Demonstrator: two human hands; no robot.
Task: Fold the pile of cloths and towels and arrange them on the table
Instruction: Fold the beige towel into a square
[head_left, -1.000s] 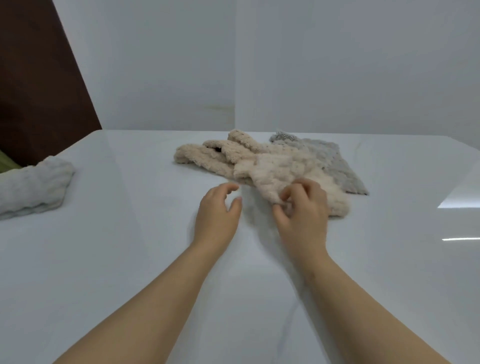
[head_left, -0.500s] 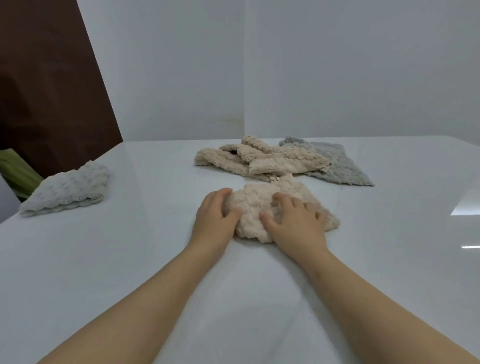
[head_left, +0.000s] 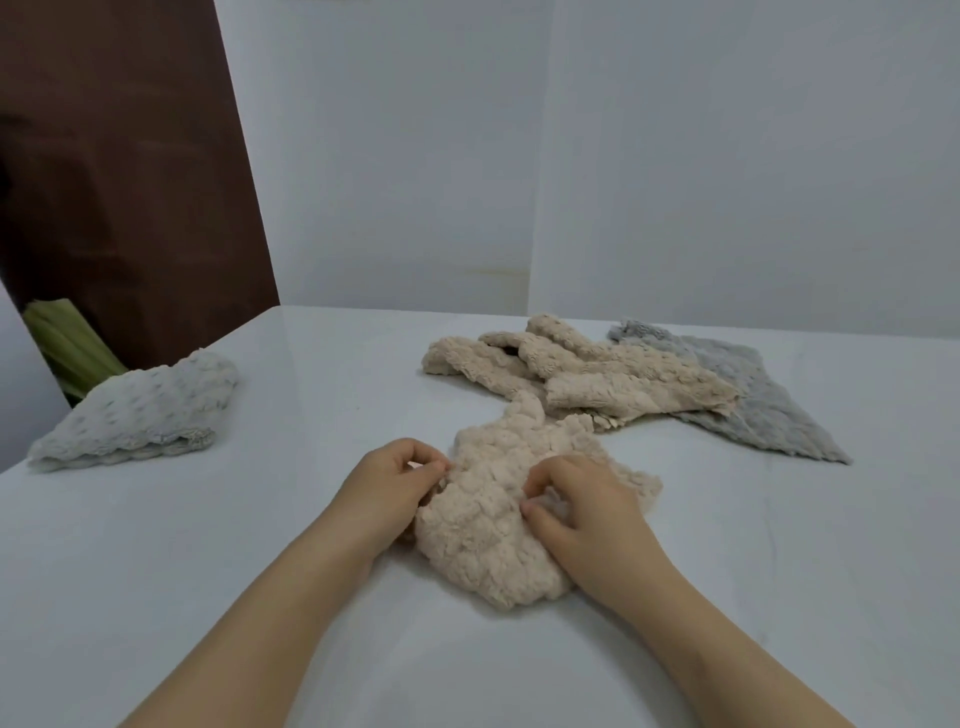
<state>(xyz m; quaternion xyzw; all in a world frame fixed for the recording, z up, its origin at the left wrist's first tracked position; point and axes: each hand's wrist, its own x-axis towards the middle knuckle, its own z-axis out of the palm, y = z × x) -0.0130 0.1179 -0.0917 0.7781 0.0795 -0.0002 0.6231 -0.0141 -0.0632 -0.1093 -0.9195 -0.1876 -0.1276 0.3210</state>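
The left hand (head_left: 395, 488) pinches the crumpled beige cloth (head_left: 483, 551) at its left edge, the right hand (head_left: 582, 514) nips its top; it lies on the tabletop (head_left: 234, 571) just beside the unfolded pile (head_left: 582, 374); probably best spread flat, corners found, before folding.

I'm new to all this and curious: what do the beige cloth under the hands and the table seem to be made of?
The beige cloth looks like soft plush fleece, perhaps microfibre: matte, bumpy, tufted, crumpling loosely. The table looks hard and glossy white, maybe stone or laminate: its smooth top mirrors the wall.
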